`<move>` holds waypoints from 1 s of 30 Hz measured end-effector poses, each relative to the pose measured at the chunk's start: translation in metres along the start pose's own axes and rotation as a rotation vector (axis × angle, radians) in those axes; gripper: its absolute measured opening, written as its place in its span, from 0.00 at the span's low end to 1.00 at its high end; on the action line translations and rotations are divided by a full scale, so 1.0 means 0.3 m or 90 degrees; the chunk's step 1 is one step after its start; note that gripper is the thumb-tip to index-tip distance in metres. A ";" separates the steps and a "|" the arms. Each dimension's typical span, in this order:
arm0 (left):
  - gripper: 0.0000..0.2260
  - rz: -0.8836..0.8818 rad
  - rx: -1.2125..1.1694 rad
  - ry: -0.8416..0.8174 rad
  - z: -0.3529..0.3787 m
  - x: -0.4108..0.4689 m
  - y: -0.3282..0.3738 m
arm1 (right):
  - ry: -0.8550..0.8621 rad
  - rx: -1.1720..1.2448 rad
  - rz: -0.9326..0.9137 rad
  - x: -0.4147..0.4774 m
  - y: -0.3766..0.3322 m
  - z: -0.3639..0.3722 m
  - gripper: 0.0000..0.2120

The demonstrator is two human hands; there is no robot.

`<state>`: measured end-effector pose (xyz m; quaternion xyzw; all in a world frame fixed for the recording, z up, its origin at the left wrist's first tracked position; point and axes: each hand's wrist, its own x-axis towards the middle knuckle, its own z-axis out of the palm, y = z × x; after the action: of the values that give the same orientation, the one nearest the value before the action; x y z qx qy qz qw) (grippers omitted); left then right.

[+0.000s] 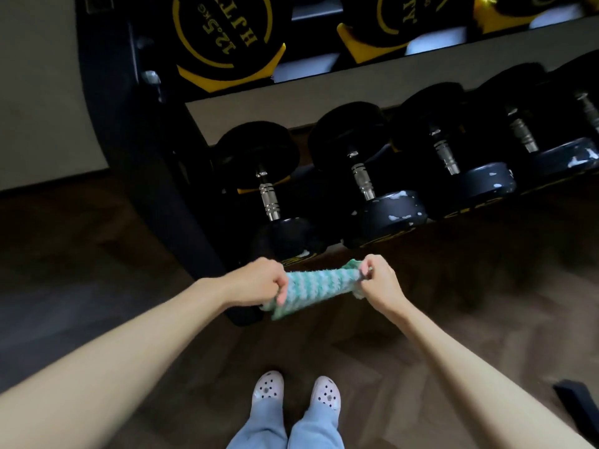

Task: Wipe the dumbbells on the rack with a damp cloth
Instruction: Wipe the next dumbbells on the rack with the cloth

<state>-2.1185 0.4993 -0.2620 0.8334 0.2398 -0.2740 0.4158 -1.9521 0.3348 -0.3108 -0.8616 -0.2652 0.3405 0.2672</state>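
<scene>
A green-and-white striped cloth (311, 288) is stretched between my two hands in front of the rack. My left hand (259, 281) grips its left end in a fist, and my right hand (377, 280) pinches its right end. Just beyond the cloth, the bottom shelf of the black rack (168, 196) holds several black dumbbells with chrome handles. The nearest dumbbell (270, 196) is at the left; the one beside it (364, 183) has white scuffs on its front head. Larger dumbbells (223, 34) with yellow markings sit on the shelf above.
The rack's black side frame slopes down to the wooden floor (453, 303) on my left. A pale wall (39, 92) stands behind it. My feet in white clogs (296, 392) are on the floor below my hands. A dark object (577, 400) lies at the lower right.
</scene>
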 end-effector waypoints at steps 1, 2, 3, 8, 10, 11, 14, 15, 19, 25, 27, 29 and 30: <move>0.09 -0.003 0.050 -0.062 0.021 0.017 0.007 | 0.058 0.034 0.037 0.003 0.015 0.026 0.15; 0.07 -0.004 0.094 -0.101 0.038 0.027 0.014 | 0.098 0.049 0.062 0.003 0.016 0.049 0.13; 0.06 -0.002 0.123 -0.120 0.054 0.039 0.015 | 0.125 0.043 0.096 0.008 0.016 0.078 0.11; 0.13 0.005 0.170 -0.092 0.083 0.073 0.004 | 0.122 0.226 0.397 0.106 -0.036 0.210 0.13; 0.13 0.026 0.194 -0.071 0.071 0.093 -0.008 | 0.049 0.523 0.433 0.170 -0.074 0.257 0.17; 0.13 0.027 0.198 -0.051 0.059 0.103 -0.018 | 0.031 0.656 0.436 0.191 -0.098 0.272 0.18; 0.15 0.005 0.185 0.026 0.005 0.134 -0.074 | 0.084 0.908 0.429 0.212 -0.175 0.293 0.19; 0.16 -0.002 0.182 0.044 -0.011 0.137 -0.092 | 0.112 0.927 0.419 0.202 -0.193 0.298 0.20; 0.13 -0.042 0.162 0.078 -0.055 0.119 -0.140 | 0.161 0.861 0.346 0.141 -0.209 0.319 0.24; 0.13 -0.082 0.106 0.064 -0.068 0.061 -0.169 | 0.161 0.662 0.331 0.097 -0.240 0.357 0.25; 0.12 -0.097 0.084 0.090 -0.080 0.040 -0.179 | 0.164 0.647 0.334 0.073 -0.281 0.358 0.26; 0.13 -0.106 0.058 0.122 -0.098 0.012 -0.187 | 0.166 0.632 0.335 0.047 -0.332 0.350 0.26; 0.14 -0.111 0.048 0.136 -0.106 -0.001 -0.189 | 0.164 0.623 0.334 0.033 -0.354 0.347 0.26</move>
<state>-2.1463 0.5560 -0.2777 0.8487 0.3441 -0.2273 0.3311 -2.0511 0.4463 -0.3123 -0.7090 0.1812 0.3711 0.5717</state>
